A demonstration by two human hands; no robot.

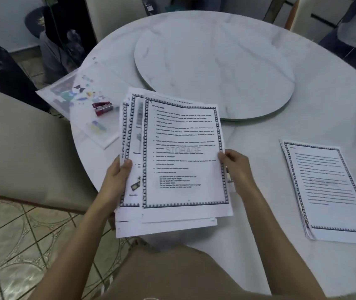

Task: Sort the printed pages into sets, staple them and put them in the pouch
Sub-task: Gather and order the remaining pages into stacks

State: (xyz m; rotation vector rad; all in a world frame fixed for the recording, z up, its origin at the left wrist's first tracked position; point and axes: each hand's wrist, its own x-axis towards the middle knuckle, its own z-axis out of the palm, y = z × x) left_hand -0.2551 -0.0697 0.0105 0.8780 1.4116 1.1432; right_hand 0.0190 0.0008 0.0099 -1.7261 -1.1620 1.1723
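Through the head camera, the 1 view I have, I see the left hand (118,176) gripping the left edge of a loose stack of printed pages (129,224), with the thumb on top and the fingers hidden underneath. The right hand (236,169) pinches the right edge of the top sheet (183,137), its thumb on the border and the other fingers curled behind the paper. The stack is held up over the near rim of the table (302,105). Its sheets are fanned and out of line, with at least 3 bottom edges showing.

A 2nd pile (328,187) lies flat on the table to the right, well apart from both hands. The red stapler (103,108) rests on the clear pouch (79,94) at the left, just beyond the held stack. The pouch's far corner seems to hang past the table rim.

I judge this to be the sorting step; I can see no staple anywhere.

The main risk is in the fanned stack. If the right hand draws the top sheet away while the left grip is light, lower sheets could slide out and drop to the floor. 2 sheets could also cling together and put a page in the wrong set. Reaching for the stapler could nudge the overhanging pouch off the table.
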